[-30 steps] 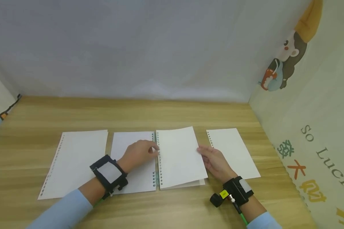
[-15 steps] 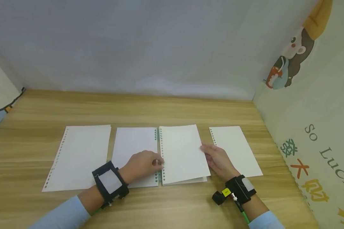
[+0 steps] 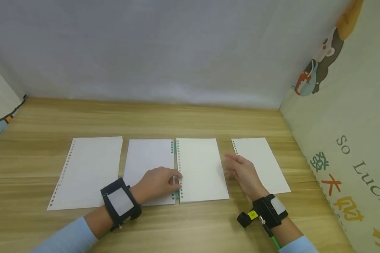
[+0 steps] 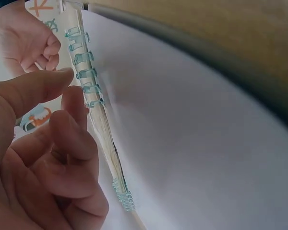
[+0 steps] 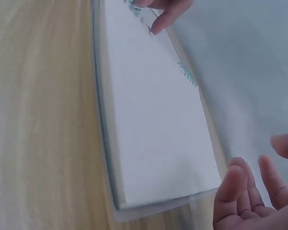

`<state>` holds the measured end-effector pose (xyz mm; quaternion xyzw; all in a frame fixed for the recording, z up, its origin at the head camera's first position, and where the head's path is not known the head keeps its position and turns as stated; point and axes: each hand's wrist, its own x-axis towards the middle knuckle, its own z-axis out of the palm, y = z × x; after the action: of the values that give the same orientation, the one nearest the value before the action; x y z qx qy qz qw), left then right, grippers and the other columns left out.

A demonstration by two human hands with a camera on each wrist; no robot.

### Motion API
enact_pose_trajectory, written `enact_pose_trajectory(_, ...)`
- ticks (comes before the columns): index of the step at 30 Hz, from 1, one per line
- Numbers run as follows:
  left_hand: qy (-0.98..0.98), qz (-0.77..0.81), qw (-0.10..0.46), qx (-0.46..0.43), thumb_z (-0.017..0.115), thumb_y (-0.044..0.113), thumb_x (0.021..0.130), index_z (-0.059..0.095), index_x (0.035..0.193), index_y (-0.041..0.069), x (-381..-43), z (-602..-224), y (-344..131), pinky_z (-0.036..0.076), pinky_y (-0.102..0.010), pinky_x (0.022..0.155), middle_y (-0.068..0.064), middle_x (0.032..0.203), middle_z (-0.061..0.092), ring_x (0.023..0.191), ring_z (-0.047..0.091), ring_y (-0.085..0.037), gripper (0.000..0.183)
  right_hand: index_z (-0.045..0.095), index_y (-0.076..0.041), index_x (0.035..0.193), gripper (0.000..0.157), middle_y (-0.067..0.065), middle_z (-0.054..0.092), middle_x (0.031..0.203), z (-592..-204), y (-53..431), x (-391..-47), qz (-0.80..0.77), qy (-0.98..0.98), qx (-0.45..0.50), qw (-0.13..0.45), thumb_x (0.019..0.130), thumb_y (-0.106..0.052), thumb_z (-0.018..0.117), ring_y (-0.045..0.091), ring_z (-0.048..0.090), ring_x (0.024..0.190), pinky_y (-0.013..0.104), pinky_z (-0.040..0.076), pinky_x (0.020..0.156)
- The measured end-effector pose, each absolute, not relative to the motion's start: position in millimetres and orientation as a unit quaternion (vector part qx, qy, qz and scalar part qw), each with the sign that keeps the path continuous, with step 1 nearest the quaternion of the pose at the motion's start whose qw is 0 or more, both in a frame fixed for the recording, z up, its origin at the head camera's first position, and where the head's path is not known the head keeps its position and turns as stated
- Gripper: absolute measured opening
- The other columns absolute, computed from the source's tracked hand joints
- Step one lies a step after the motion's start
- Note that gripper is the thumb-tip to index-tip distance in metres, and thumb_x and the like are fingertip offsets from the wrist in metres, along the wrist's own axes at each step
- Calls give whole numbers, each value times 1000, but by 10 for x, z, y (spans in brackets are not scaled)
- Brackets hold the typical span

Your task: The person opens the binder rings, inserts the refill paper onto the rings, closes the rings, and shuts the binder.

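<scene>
A ring-bound notebook lies open, with a left white page point(image 3: 149, 154) and a right white page point(image 3: 202, 165) on either side of its light green rings point(image 4: 86, 74). My left hand point(image 3: 159, 182) lies over the left page, thumb and index tips a little apart at the right page's punched edge. In the left wrist view its other fingers are bent beside the rings. My right hand point(image 3: 242, 172) is just right of the notebook, fingers loosely bent and nothing between them. The right page lies flat in the head view.
Loose punched sheets point(image 3: 88, 168) lie left of the notebook. Another punched sheet point(image 3: 259, 161) lies to the right, partly behind the right hand. All are on a wooden table point(image 3: 190, 225), with a grey backdrop point(image 3: 145, 52) behind and a printed curtain point(image 3: 351, 123) on the right.
My right hand has let go of the right page's outer edge and drawn slightly right. The page's raised lower corner has come down. My left hand has slid down along the rings.
</scene>
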<state>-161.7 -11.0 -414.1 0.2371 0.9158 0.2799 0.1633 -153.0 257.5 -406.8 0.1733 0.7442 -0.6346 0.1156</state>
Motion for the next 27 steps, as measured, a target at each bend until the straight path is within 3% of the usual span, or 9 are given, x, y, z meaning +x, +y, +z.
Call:
enact_pose_trajectory(4, 915, 280, 167, 239, 74, 25, 80, 74, 108, 9, -1605, -4141, -120, 41, -27, 51, 3, 64, 63, 57, 50, -9, 32, 59, -1, 128, 40, 19, 63, 123, -4086, 2401, -1492, -545, 821, 116, 122, 94, -22, 59, 21, 60, 94, 26, 52, 75)
enact_pose_trajectory(11, 914, 279, 170, 241, 75, 27, 80, 74, 108, 9, -1607, -4160, -138, 40, -28, 51, 3, 62, 61, 56, 49, -9, 33, 70, -7, 109, 29, 15, 68, 118, -4080, 1995, -1323, -346, 926, -110, 99, 85, -22, 70, 26, 59, 106, 50, 53, 89)
enact_pose_trajectory(17, 913, 279, 166, 247, 75, 27, 80, 73, 108, 10, -1604, -4162, -146, 40, -28, 50, 3, 62, 61, 56, 49, -9, 33, 69, -6, 108, 32, 17, 65, 124, -4082, 1825, -1211, -253, 936, -227, 90, 84, -27, 71, 30, 54, 119, 51, 46, 103)
enact_pose_trajectory(27, 907, 284, 164, 265, 74, 29, 80, 73, 107, 10, -1592, -4212, -155, 43, -28, 50, 2, 67, 66, 57, 51, -8, 33, 70, -9, 105, 33, 16, 66, 123, -4197, 1741, -1166, -203, 944, -247, 84, 83, -34, 71, 29, 56, 117, 48, 49, 99)
